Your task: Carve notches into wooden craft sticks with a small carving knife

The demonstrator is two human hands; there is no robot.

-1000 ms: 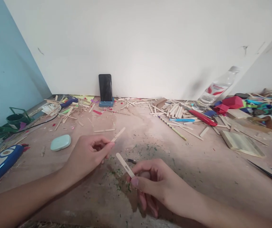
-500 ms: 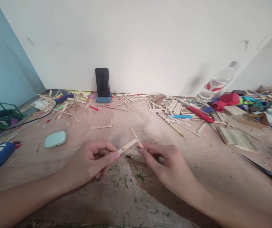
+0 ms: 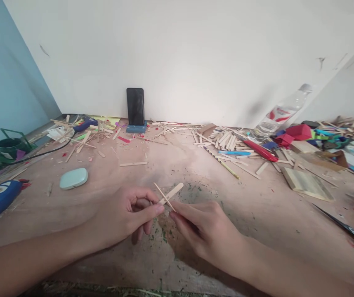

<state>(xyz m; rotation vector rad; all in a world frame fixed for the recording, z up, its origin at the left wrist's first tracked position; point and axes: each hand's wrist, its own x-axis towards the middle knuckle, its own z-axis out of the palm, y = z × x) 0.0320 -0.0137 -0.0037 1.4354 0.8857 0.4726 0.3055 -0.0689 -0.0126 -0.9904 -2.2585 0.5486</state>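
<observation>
Between thumb and fingers, my left hand [image 3: 136,212] pinches a flat wooden craft stick [image 3: 175,190] whose rounded end points up and to the right. My right hand [image 3: 204,229] is closed on a second thin wooden stick [image 3: 161,191], seen nearly edge-on. The two sticks cross just in front of my fingertips. Whether they are joined or only touching, I cannot tell. Below them, green specks [image 3: 164,236] are scattered on the wooden tabletop [image 3: 115,264].
A mint case [image 3: 74,178] lies to the left. A phone [image 3: 135,106] stands in a blue holder against the wall. Loose sticks [image 3: 226,139], a red cutter [image 3: 261,150], a pencil [image 3: 226,166] and a leaning bottle [image 3: 284,111] are at the back right. Scissors [image 3: 347,229] lie right.
The right hand has moved left and down, bringing its stick across the one in my left hand, which shifted slightly right. The dark-tipped tool under the hands is now out of sight.
</observation>
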